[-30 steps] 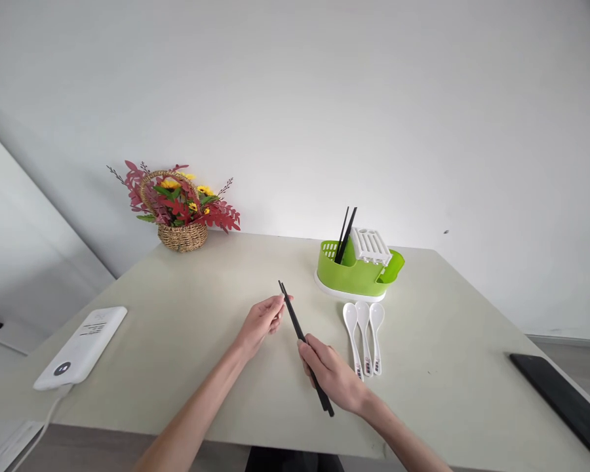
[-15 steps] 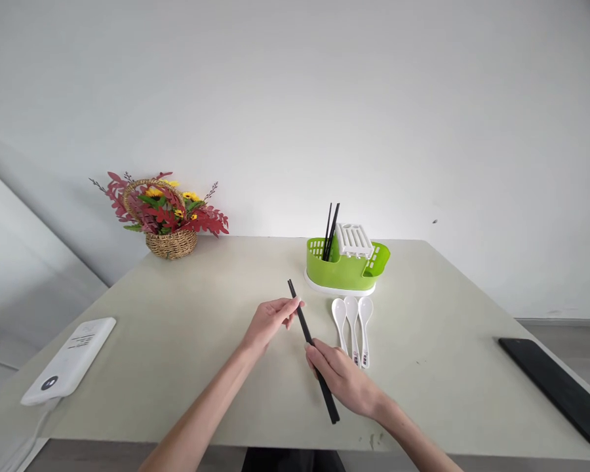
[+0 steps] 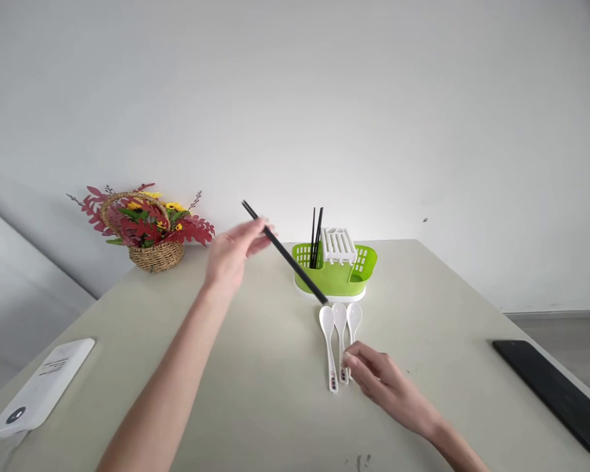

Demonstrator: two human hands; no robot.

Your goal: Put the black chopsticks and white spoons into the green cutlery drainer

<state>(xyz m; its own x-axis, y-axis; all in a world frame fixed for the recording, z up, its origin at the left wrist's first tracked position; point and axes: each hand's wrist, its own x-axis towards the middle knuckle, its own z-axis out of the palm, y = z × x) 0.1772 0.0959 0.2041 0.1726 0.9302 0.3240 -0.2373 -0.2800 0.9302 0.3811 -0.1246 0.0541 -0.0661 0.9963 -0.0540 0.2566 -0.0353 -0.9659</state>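
My left hand [image 3: 235,252] is raised above the table and pinches black chopsticks [image 3: 284,254] near their upper end; they slant down to the right towards the green cutlery holder [image 3: 335,276]. Two more black chopsticks [image 3: 317,237] stand upright in that holder beside a white insert [image 3: 339,244]. Three white spoons [image 3: 339,341] lie side by side in front of the holder. My right hand [image 3: 381,382] rests low on the table with curled fingers at the spoon handles; whether it grips one I cannot tell.
A wicker basket of red and yellow flowers [image 3: 147,229] stands at the back left by the wall. A white power bank [image 3: 39,388] lies at the left table edge, a black flat object [image 3: 558,393] at the right edge.
My right hand let go of the chopsticks and dropped to the spoon handles. My left hand lifted the chopsticks up off the table towards the holder. The view shifted right.
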